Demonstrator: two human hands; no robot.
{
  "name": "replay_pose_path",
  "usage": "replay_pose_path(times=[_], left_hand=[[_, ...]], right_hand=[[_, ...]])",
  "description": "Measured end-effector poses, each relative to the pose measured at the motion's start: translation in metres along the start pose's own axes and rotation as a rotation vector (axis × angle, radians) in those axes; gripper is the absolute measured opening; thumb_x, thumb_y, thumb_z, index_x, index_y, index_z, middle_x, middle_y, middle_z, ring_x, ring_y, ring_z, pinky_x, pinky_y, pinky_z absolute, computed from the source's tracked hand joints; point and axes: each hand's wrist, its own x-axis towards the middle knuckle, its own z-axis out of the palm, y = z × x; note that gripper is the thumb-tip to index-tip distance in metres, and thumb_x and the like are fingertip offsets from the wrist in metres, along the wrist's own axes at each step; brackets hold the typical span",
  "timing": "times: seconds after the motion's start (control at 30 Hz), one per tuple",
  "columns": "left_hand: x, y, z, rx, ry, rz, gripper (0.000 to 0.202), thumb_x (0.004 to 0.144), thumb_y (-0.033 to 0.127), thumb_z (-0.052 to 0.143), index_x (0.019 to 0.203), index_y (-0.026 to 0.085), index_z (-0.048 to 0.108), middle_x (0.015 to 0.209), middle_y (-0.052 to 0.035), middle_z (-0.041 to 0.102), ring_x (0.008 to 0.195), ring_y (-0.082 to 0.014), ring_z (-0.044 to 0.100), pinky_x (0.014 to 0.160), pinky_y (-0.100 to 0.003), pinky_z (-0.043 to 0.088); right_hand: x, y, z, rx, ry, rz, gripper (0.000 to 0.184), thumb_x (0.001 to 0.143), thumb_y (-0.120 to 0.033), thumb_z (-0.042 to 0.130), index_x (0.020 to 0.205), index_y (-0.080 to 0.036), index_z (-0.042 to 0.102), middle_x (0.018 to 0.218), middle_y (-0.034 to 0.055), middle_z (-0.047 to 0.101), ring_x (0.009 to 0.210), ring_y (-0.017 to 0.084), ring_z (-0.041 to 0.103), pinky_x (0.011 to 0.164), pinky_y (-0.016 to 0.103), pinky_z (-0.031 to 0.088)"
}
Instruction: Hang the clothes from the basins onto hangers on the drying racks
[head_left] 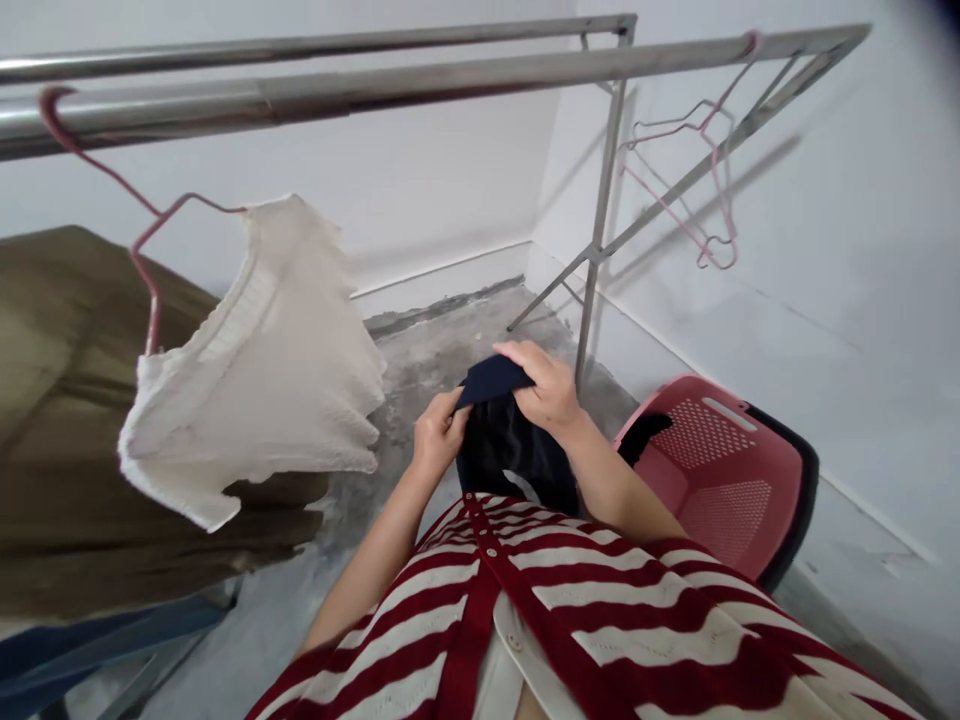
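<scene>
Concrete floor [442,350]; red basket [727,470] holds cloth [640,435]; left hand [439,435], right hand [544,385] pinch navy garment [510,440].

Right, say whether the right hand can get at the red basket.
Probably yes: the right hand is close to the red basket, with nothing between them, though it holds a navy garment.

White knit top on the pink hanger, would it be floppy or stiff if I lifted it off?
Probably floppy and light: the white knit top sags in soft folds with a wavy, drooping hem. It also hangs lopsided on the pink hanger, so it may well slide off with a small nudge.
</scene>
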Motion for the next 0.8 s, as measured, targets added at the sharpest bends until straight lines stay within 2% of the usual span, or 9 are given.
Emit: replay_pose_path(times=[0.1,0.23,0.37,0.4,0.47,0.57,0.63,0.7,0.8], left_hand=[[0.007,0.005,-0.003,-0.159,-0.052,0.012,0.030,0.088,0.031,0.044,0.103,0.016,0.065,0.099,-0.0080,0.069,0.095,-0.0181,0.063,0.086,-0.030,0.048],[0.006,0.018,-0.017,-0.164,-0.043,-0.134,0.033,0.089,0.037,0.042,0.091,0.015,0.067,0.084,-0.0040,0.070,0.079,-0.0161,0.064,0.074,-0.025,0.050],[0.007,0.022,-0.039,0.072,-0.452,0.051,0.026,0.083,0.039,0.054,0.096,0.021,0.067,0.084,-0.0006,0.071,0.077,-0.0156,0.065,0.071,-0.023,0.049],[0.010,0.021,-0.044,0.174,-0.496,0.094,0.025,0.082,0.039,0.055,0.097,0.022,0.067,0.085,-0.0007,0.071,0.078,-0.0160,0.066,0.070,-0.023,0.049],[0.016,0.018,-0.051,0.403,-0.385,0.116,0.022,0.083,0.035,0.054,0.095,0.022,0.067,0.087,-0.0026,0.071,0.078,-0.0174,0.066,0.066,-0.023,0.048],[0.023,0.018,-0.059,0.614,-0.008,0.115,0.019,0.083,0.029,0.052,0.090,0.021,0.068,0.083,-0.0039,0.070,0.074,-0.0174,0.066,0.060,-0.023,0.046],[0.021,0.022,-0.062,0.633,0.182,0.159,0.018,0.083,0.027,0.052,0.090,0.021,0.067,0.079,-0.0023,0.069,0.072,-0.0158,0.066,0.060,-0.022,0.045],[0.015,0.028,-0.063,0.613,0.262,0.231,0.017,0.083,0.025,0.052,0.089,0.021,0.067,0.075,-0.0005,0.069,0.070,-0.0141,0.066,0.060,-0.020,0.045],[0.005,0.035,-0.059,0.566,0.194,0.332,0.018,0.082,0.020,0.050,0.090,0.020,0.066,0.075,0.0009,0.070,0.069,-0.0129,0.066,0.061,-0.019,0.047]], right_hand=[[-0.015,0.007,-0.015,-0.029,0.054,0.092,0.049,0.073,-0.006,0.039,0.115,-0.021,0.059,0.107,0.0022,0.068,0.098,0.014,0.064,0.087,0.027,0.053],[-0.044,0.039,-0.025,-0.134,-0.011,0.181,0.051,0.071,-0.004,0.037,0.115,-0.019,0.058,0.107,0.0047,0.067,0.100,0.016,0.063,0.087,0.029,0.053],[-0.067,0.061,-0.033,-0.216,-0.172,0.240,0.052,0.072,-0.004,0.038,0.119,-0.018,0.056,0.105,0.0067,0.066,0.096,0.018,0.064,0.080,0.030,0.054],[-0.070,0.061,-0.034,-0.235,-0.207,0.247,0.051,0.072,-0.005,0.039,0.119,-0.018,0.056,0.105,0.0067,0.066,0.095,0.018,0.064,0.080,0.030,0.054],[-0.072,0.059,-0.035,-0.251,-0.299,0.229,0.049,0.076,-0.007,0.041,0.120,-0.018,0.056,0.106,0.0071,0.066,0.093,0.018,0.064,0.078,0.029,0.054],[-0.063,0.057,-0.040,-0.166,-0.512,0.159,0.043,0.084,-0.017,0.045,0.126,-0.019,0.053,0.108,0.0071,0.065,0.093,0.017,0.064,0.078,0.028,0.053],[-0.052,0.067,-0.054,-0.100,-0.562,0.163,0.043,0.088,-0.028,0.049,0.130,-0.023,0.049,0.115,0.0064,0.062,0.100,0.017,0.062,0.084,0.029,0.052],[-0.037,0.091,-0.081,-0.142,-0.372,0.252,0.045,0.088,-0.036,0.050,0.131,-0.025,0.047,0.120,0.0070,0.059,0.108,0.018,0.058,0.092,0.033,0.048],[-0.015,0.149,-0.137,-0.399,0.225,0.470,0.048,0.086,-0.040,0.051,0.129,-0.019,0.047,0.119,0.0129,0.056,0.111,0.021,0.052,0.093,0.038,0.045]])
